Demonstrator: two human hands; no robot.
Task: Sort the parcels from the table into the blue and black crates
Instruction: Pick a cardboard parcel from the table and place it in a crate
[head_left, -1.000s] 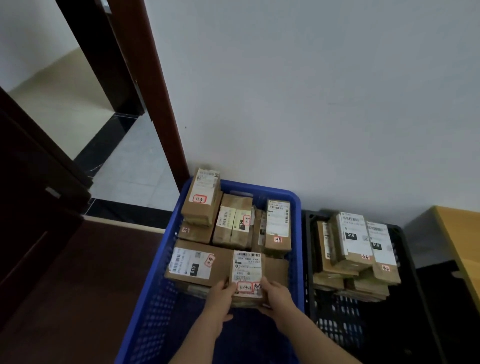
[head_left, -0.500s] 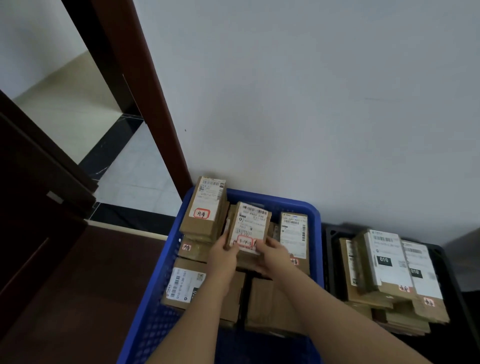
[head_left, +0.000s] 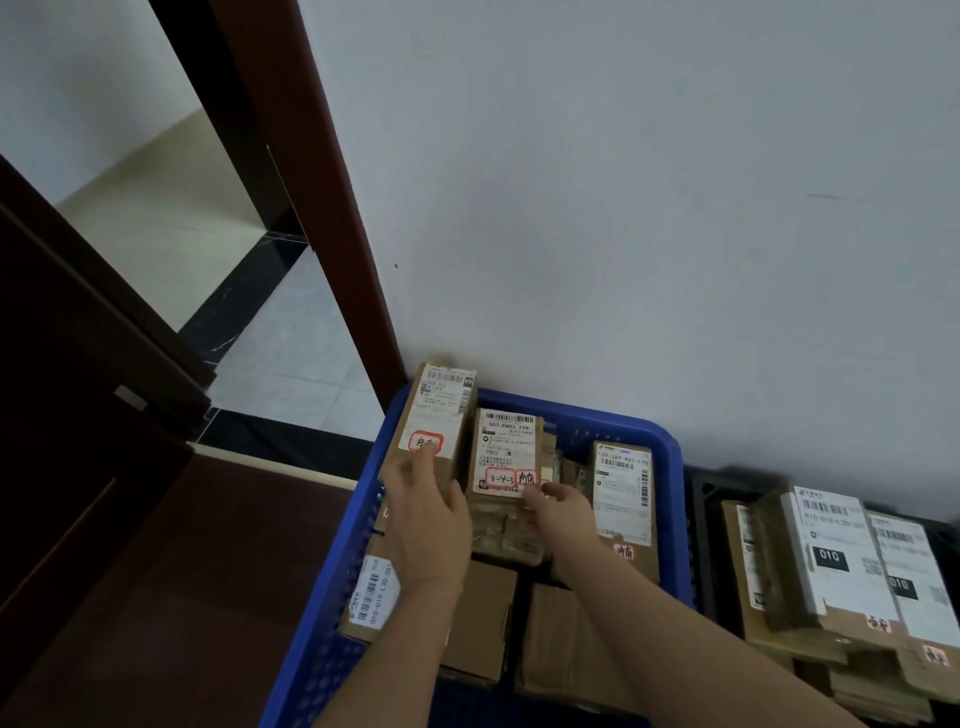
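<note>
Our left hand (head_left: 428, 519) lies with straight fingers against the tall parcel (head_left: 431, 426) leaning at the far-left corner of the blue crate (head_left: 670, 467), steadying rather than gripping it. Just right, our right hand (head_left: 558, 506) touches the lower edge of the labelled parcel (head_left: 504, 452) atop the middle stack; we cannot quite tell whether its fingers pinch the edge. We judge these small cardboard boxes light and stiff, best taken by their long sides. The blue crate is nearly full of parcels; the black crate (head_left: 698, 519) beside it holds a leaning pile.
</note>
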